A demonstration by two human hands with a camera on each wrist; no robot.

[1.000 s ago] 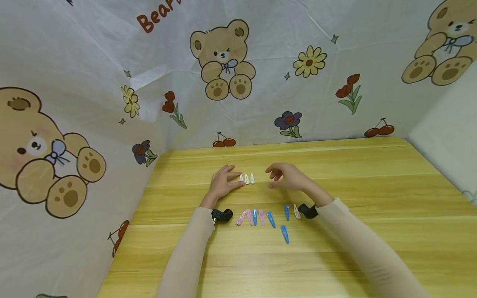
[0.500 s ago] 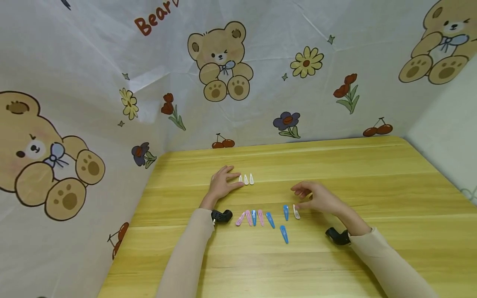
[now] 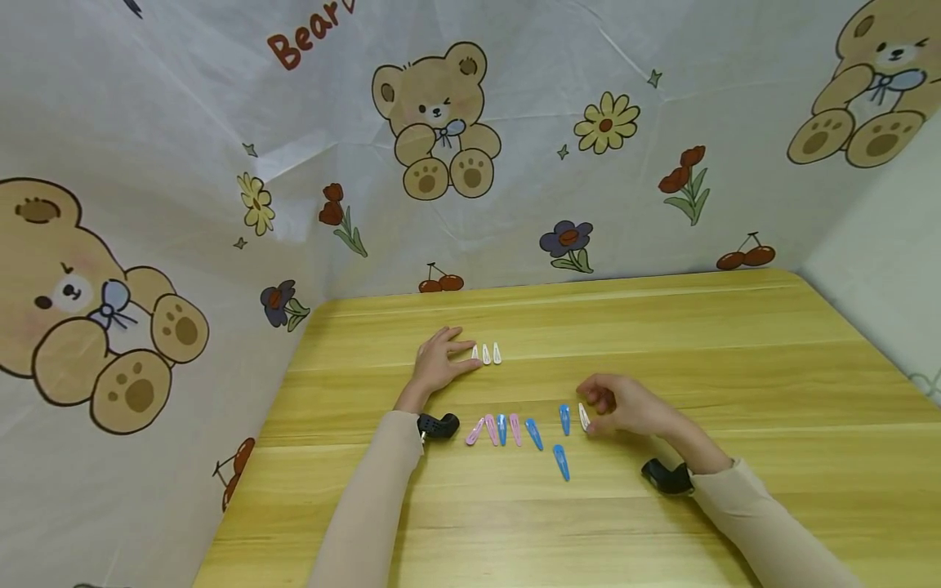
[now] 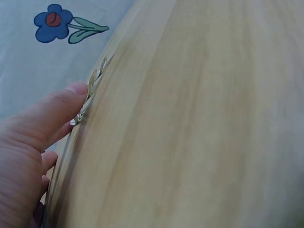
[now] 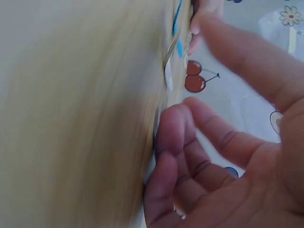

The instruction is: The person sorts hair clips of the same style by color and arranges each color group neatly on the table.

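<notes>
In the head view, my left hand [image 3: 437, 360] rests on the table's far part, its thumb and forefinger at the leftmost of three white hair clips [image 3: 487, 354]. The left wrist view has that thumb [image 4: 61, 104] against the clips, seen edge-on. Over to the right, my right hand [image 3: 625, 406] is around a lone white hair clip [image 3: 584, 416], thumb near its lower end and the other fingers bent beyond its top. Between thumb and fingers, the right wrist view shows the white clip [image 5: 168, 76] lying on the table, with a visible gap on either side.
Pink hair clips [image 3: 491, 429] and blue hair clips [image 3: 533, 434] lie in a loose row nearer the body. One blue clip [image 3: 562, 462] sits lower than the row, another [image 3: 564, 420] beside the lone white one. A bear-printed cloth [image 3: 515, 237] rises behind the wooden table [image 3: 735, 351].
My right hand has come back from near the white row, moving right and nearer the body, and lowered over the lone white hair clip. The left hand has stayed put.
</notes>
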